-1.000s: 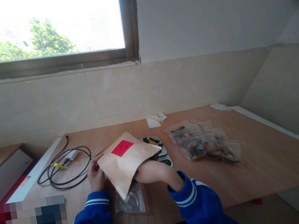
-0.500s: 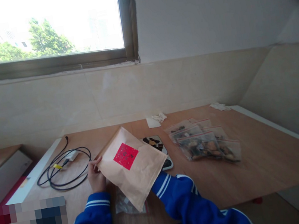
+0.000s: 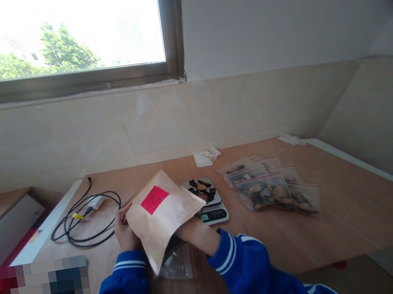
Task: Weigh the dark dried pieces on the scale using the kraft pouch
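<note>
holding a tan paper bag (image 3: 175, 202) by its left side, you are pinching it between the thumb and fingers of your left hand (image 3: 124, 230), while your right hand (image 3: 191, 231) is sitting inside its open mouth; the paper is hiding those fingertips, so whether they are spread or closing on something i cannot tell. the bag is tilting left of the tabletop's (image 3: 318, 237) middle, nearer its front edge than its back edge, with its red label (image 3: 154, 199) facing up and its mouth facing the front edge and the right. as far as things are showing, part of the work is looking done: several filled zip bags (image 3: 265, 191) are lying in an overlapping pile toward the tabletop's back right corner, and loose dark and tan pieces (image 3: 205, 188) are resting on the scale (image 3: 222, 214), just beside the paper bag. those pieces are lying unbagged, so that portion is seeming unfinished. a clear plastic bag (image 3: 181, 264) is lying near the front edge, partly under the paper bag, showing no filling that i am making out. how much the paper bag is holding, i cannot tell.
</note>
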The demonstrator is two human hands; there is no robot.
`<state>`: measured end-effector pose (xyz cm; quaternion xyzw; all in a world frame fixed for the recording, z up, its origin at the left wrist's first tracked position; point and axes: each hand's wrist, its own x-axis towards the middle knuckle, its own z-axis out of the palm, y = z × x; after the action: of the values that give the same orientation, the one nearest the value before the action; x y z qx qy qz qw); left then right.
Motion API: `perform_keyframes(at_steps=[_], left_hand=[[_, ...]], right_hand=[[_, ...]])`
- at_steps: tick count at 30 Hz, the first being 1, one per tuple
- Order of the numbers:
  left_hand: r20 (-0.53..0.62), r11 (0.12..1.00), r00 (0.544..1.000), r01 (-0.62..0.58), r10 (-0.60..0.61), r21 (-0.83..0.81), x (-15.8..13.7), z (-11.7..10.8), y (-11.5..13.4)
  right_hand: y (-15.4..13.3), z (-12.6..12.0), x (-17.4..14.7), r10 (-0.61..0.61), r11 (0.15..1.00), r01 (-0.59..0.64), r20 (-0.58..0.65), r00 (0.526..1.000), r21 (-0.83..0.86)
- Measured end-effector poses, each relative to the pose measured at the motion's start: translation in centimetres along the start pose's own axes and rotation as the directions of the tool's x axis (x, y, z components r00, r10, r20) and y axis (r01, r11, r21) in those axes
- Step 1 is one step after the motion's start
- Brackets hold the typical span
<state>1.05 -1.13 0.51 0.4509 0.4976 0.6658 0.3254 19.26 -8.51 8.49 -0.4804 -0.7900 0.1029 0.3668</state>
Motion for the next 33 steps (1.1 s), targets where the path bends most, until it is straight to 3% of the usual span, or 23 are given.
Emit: perform_keyframes(at_steps=[4, 8, 11, 14, 17, 20, 23, 26, 30, 33], left_hand=[[0.030, 1.000, 1.000, 0.007, -0.008, 0.028, 0.0, 0.0, 1.1], [0.032, 0.998, 0.999, 0.016, -0.018, 0.062, -0.1, 0.1, 1.3], [-0.007, 0.995, 0.999, 0.046, -0.045, 0.084, 0.0, 0.0, 1.0], [-0.028, 0.995, 0.996, 0.081, -0.080, 0.063, 0.2, -0.1, 0.8], [-0.016, 0.993, 0.994, 0.106, -0.106, 0.057, 0.4, -0.2, 0.5], [-0.025, 0.992, 0.995, 0.103, -0.102, 0.069, 0.6, -0.3, 0.0], [-0.065, 0.992, 0.992, 0.108, -0.103, 0.069, 0.8, -0.6, -0.6], [-0.094, 0.991, 0.988, 0.124, -0.119, 0.050, 1.0, -0.8, -1.3], [-0.096, 0.994, 0.990, 0.110, -0.107, 0.026, 1.4, -1.1, -2.3], [-0.095, 0.994, 0.991, 0.097, -0.093, 0.041, 1.6, -1.2, -2.6]], right_hand=[[-2.3, -2.7, 0.9, -0.196, 0.971, 0.216, 0.175, 0.965, -0.103], [-2.5, -5.5, 0.1, -0.155, 0.975, 0.187, 0.238, 0.959, -0.121], [-1.6, -6.9, -0.4, -0.168, 0.986, 0.169, 0.167, 0.972, 0.012], [-0.6, -7.9, -0.4, -0.147, 0.957, 0.148, -0.021, 0.989, 0.249], [0.5, -8.5, -0.4, -0.005, 0.869, 0.078, -0.149, 0.989, 0.489], [2.2, -8.6, -0.8, 0.221, 0.701, -0.049, -0.151, 0.963, 0.712], [5.3, -8.4, -2.1, 0.435, 0.496, -0.112, -0.135, 0.890, 0.861], [9.2, -7.6, -4.2, 0.589, 0.360, -0.151, -0.098, 0.802, 0.921], [13.7, -6.0, -6.8, 0.708, 0.334, -0.207, -0.099, 0.699, 0.920], [15.6, -4.6, -7.7, 0.717, 0.359, -0.220, -0.117, 0.687, 0.907]])
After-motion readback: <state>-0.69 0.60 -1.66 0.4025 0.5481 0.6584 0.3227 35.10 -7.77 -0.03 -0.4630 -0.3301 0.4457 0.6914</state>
